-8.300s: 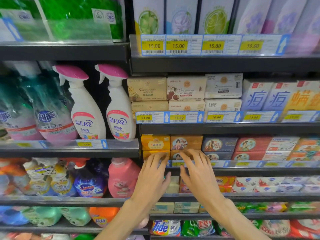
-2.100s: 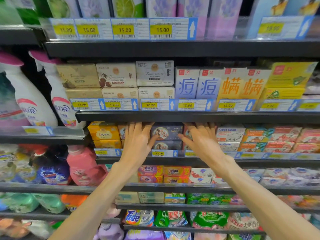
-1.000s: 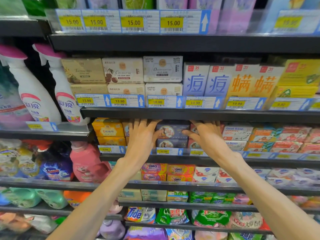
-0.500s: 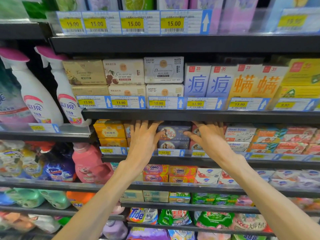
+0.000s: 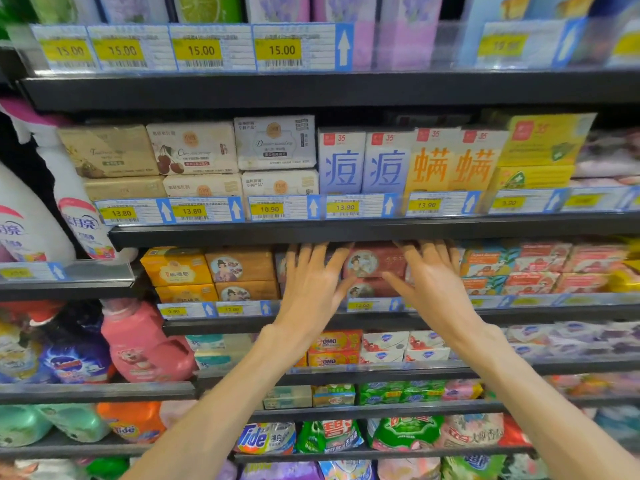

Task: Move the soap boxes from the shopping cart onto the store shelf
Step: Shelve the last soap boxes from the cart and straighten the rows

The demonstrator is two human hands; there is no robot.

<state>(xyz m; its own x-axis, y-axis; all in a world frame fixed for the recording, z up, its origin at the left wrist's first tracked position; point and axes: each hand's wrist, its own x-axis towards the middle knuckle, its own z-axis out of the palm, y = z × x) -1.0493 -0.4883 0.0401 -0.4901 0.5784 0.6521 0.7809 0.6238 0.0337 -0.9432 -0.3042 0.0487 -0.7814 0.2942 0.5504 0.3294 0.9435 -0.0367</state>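
Both my hands reach into the third shelf (image 5: pixel 346 323) from the top, among stacked soap boxes. My left hand (image 5: pixel 308 285) lies flat, fingers straight, over a box that it mostly hides. Fingers spread, my right hand (image 5: pixel 433 282) rests against boxes just right of a stack of two red soap boxes (image 5: pixel 375 263) with a round portrait. The red stack shows between the two hands. Orange portrait boxes (image 5: pixel 242 266) and yellow boxes (image 5: pixel 175 266) stand to the left. No shopping cart is in view.
The shelf above (image 5: pixel 346 230) overhangs my fingertips closely. Goat-soap boxes (image 5: pixel 491 265) fill the shelf to the right. Spray bottles (image 5: pixel 79 216) and a pink detergent bottle (image 5: pixel 138 344) stand at the left. Lower shelves hold more soap packs and detergent bags.
Both hands have slid right along the shelf. The boxes between them were dark blue portrait boxes; now the red portrait stack sits between them and the orange boxes are uncovered.
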